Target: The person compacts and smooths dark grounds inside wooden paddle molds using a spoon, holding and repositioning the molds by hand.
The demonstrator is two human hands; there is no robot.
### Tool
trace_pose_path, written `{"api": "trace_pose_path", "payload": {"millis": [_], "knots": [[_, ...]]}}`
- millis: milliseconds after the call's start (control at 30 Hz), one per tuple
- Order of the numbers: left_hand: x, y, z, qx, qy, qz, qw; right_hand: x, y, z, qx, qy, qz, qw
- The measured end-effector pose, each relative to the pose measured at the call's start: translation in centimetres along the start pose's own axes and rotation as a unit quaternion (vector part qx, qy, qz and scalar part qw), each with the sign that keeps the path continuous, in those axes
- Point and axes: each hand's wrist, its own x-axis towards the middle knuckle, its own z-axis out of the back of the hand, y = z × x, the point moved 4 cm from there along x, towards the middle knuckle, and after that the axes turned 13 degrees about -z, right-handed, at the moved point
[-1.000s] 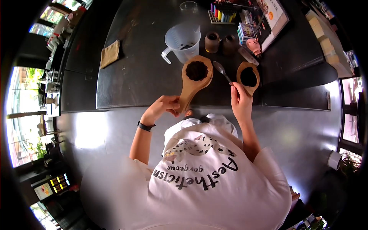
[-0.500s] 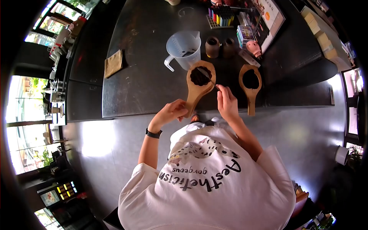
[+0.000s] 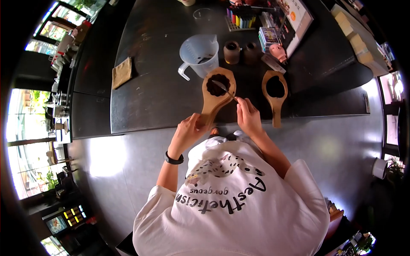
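My left hand point(image 3: 188, 131) is closed round the handle of a wooden mooncake mould point(image 3: 212, 103) at the table's near edge. Dark material point(image 3: 216, 90) fills its round, scalloped hollow. Between the fingertips of my right hand point(image 3: 249, 116) is a slim metal spoon point(image 3: 227, 91), its tip resting in or just over that hollow; which one I cannot tell. Just behind the mould stands a clear plastic measuring jug point(image 3: 200, 53) with some dark pieces at the bottom. A second wooden mould point(image 3: 276, 104) with a dark hollow lies to the right, untouched.
Two small brown pots point(image 3: 232, 52) stand behind the moulds. Further right are a pink figurine point(image 3: 278, 53), a stack of small boxes point(image 3: 268, 36) and a leaning board point(image 3: 299, 23). A rack of coloured tubes point(image 3: 241, 21) sits at the back, a folded brown cloth point(image 3: 122, 73) at left.
The spoon has shifted a little within the mould's hollow and its broad end now shows more. My left hand has moved up slightly along the handle. The whole view has shifted slightly.
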Motion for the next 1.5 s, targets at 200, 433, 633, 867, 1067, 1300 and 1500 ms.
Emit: {"api": "trace_pose_path", "payload": {"millis": [200, 433, 633, 867, 1067, 1300, 1500], "knots": [[0.7, -4.7, 0.4, 0.252, -0.143, -0.111, 0.951, -1.0, -1.5, 5.2, 0.018, -0.080, -0.052, 0.995], [4.8, -6.5, -11.7, -0.253, 0.118, -0.035, 0.960, -5.2, -8.0, 12.1, -0.024, -0.198, -0.171, 0.965], [8.2, -7.6, -23.7, -0.622, 0.119, 0.228, 0.740, -7.8, -9.2, 15.0, 0.046, -0.167, -0.286, 0.942], [7.5, -9.2, -23.1, -0.615, 0.032, 0.253, 0.746, -8.7, -10.5, 16.7, 0.001, -0.148, -0.220, 0.964], [2.3, -7.5, -21.0, -0.644, -0.037, 0.242, 0.724, -7.8, -9.4, 16.3, -0.031, -0.088, -0.170, 0.981], [0.5, -8.6, -19.6, -0.620, -0.003, 0.250, 0.744, -5.9, -8.4, 13.4, -0.034, -0.023, -0.135, 0.990], [1.5, -8.2, -20.3, -0.606, -0.024, 0.253, 0.754, -4.5, -7.8, 12.9, -0.080, -0.033, -0.096, 0.992]]}}
